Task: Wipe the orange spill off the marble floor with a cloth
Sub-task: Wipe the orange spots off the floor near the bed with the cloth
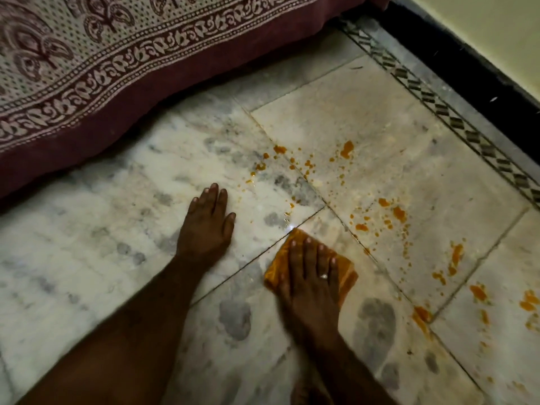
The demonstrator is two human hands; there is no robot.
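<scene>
Cloth (347,272) pressed to marble floor (117,217) by flat right hand (309,285).
Its middle is hidden; left hand (206,226) is laid open; spill (399,213) is cropped rightward.

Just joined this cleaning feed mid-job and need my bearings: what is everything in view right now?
orange spill: many drops and blotches, orange, scattered from ahead of the cloth out to the right edge
cloth: one, orange, on the floor under the right hand
marble floor: white with grey patches, most of the view
printed fabric: one, maroon and cream, draped at upper left
mosaic border strip: one, dark and pale, running diagonally at right
skirting: one, black, beyond the strip
wall: pale, top right corner
ring: one, silvery, on a right-hand finger
left hand: flat on bare floor, left of the cloth
right hand: fingers straight, pressing the cloth
</scene>
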